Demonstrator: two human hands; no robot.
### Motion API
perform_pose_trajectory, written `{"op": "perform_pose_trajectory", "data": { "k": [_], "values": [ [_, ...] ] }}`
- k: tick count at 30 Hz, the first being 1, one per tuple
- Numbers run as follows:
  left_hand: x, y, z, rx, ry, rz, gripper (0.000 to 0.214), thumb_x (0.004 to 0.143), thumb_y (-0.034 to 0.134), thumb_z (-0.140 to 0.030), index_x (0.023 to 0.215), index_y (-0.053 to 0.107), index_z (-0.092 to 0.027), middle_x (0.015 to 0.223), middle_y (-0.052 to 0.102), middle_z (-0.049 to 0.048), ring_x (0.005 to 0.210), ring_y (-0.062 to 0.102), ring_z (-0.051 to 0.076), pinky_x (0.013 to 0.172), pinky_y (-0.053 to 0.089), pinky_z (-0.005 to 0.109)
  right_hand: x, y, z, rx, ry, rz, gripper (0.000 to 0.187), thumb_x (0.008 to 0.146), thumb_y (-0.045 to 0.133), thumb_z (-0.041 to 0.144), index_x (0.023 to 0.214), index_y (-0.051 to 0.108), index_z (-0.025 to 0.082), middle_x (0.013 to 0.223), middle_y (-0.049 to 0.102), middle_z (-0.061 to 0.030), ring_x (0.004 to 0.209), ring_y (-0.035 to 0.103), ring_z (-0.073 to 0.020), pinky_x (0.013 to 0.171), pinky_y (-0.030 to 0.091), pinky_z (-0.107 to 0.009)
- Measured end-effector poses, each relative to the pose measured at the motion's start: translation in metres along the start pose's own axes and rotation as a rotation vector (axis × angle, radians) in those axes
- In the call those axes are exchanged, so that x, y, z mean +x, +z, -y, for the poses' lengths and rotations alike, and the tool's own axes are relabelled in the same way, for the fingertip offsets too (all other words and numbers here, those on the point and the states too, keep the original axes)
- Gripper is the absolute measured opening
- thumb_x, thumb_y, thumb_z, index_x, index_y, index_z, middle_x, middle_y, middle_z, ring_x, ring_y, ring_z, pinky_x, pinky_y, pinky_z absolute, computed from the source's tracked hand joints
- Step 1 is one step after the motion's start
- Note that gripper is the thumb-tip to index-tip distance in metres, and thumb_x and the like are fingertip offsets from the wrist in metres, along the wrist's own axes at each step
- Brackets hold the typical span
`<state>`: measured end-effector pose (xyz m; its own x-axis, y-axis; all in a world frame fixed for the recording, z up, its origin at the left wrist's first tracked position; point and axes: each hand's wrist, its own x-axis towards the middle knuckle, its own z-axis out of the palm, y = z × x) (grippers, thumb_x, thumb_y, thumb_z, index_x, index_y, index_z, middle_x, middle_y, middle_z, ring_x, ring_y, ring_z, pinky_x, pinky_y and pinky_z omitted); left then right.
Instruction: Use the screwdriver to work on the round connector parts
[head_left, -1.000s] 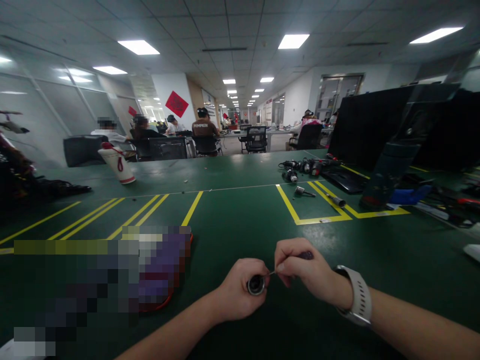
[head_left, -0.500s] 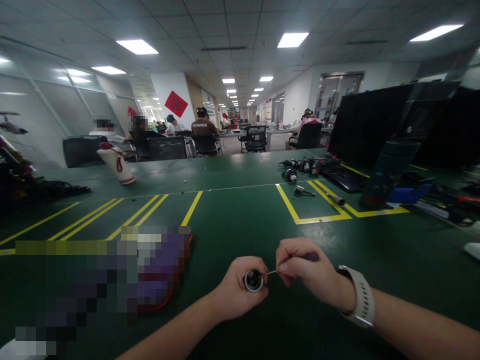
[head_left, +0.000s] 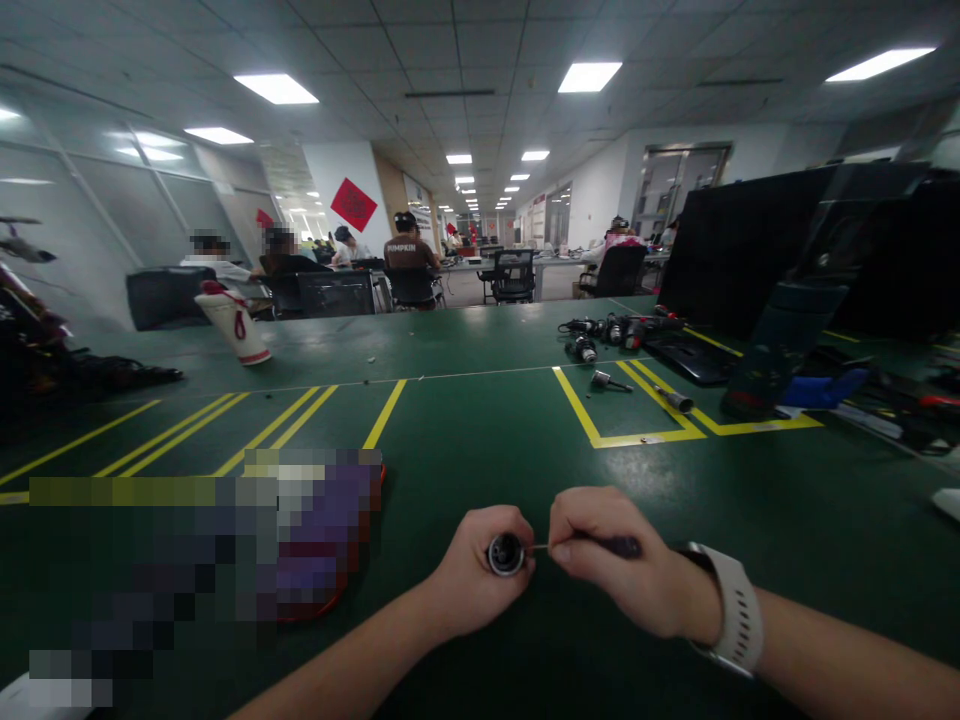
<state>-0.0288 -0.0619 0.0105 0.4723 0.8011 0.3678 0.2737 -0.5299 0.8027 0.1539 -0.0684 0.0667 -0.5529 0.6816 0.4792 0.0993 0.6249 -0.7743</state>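
The main change is in the slim tool with a dark handle and a thin metal shaft (head_left: 624,546). Half a second ago the shaft slanted down to the mouth of the dark, round-mouthed cylinder with a silvery metal rim (head_left: 506,554); now it lies nearly level and meets the cylinder's right side. The right hand (head_left: 609,520) has turned with it, bringing the handle down into line with the shaft. It is closed on the tool, thumb and fingers pressed together near the front of the handle.

The left hand (head_left: 480,560) stays curled around the cylinder, which it holds low over the green counter (head_left: 465,440) with the open end facing the camera. The tip of the shaft is lost by the fingers there, so whether it sits in a hole or only touches the wall cannot be told. The levelled angle suggests that the work is now at the side of the cylinder, not inside its mouth.

Farther off, a grey metal piece with a thin stem (head_left: 609,382) lies unmoved on the counter.
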Motion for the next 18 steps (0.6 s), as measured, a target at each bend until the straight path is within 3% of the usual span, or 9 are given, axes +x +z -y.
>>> {"op": "perform_pose_trajectory", "data": {
  "k": [3,9,12,18],
  "values": [
    [0.000,0.002,0.000,0.045,0.039,0.019,0.013,0.065,0.057,-0.007,0.064,0.050,-0.018,0.060,0.051,-0.0036,0.054,0.048,0.010,0.053,0.037,0.022,0.001,0.001,0.000,0.015,0.022,0.014,0.020,0.073,0.046,0.015,0.054,0.047,0.019,0.051,0.044,0.0038,0.050,0.042,-0.0112,0.053,0.033,-0.025],
    [0.001,0.001,-0.006,0.035,0.012,0.010,0.011,0.066,0.057,-0.008,0.063,0.051,-0.017,0.062,0.051,-0.0026,0.056,0.050,0.011,0.054,0.037,0.022,0.003,0.000,-0.009,0.343,0.280,-0.053,0.013,0.067,0.049,0.020,0.055,0.049,0.018,0.047,0.046,0.0036,0.044,0.043,-0.0112,0.044,0.034,-0.023],
    [0.001,0.000,-0.006,0.024,-0.019,-0.017,0.010,0.066,0.057,-0.009,0.064,0.052,-0.017,0.062,0.051,-0.0030,0.056,0.049,0.010,0.053,0.038,0.022,0.003,-0.001,-0.009,0.282,0.227,-0.077,0.015,0.069,0.048,0.019,0.054,0.049,0.018,0.047,0.046,0.0040,0.044,0.043,-0.0110,0.045,0.033,-0.023],
    [0.001,0.001,-0.004,0.019,-0.049,-0.048,0.010,0.065,0.057,-0.009,0.062,0.052,-0.017,0.059,0.051,-0.0036,0.054,0.047,0.010,0.052,0.036,0.021,-0.002,0.001,0.003,-0.115,-0.059,0.014,0.020,0.076,0.044,0.013,0.057,0.046,0.019,0.053,0.044,0.0030,0.052,0.043,-0.0114,0.053,0.033,-0.025]
  ]
}}
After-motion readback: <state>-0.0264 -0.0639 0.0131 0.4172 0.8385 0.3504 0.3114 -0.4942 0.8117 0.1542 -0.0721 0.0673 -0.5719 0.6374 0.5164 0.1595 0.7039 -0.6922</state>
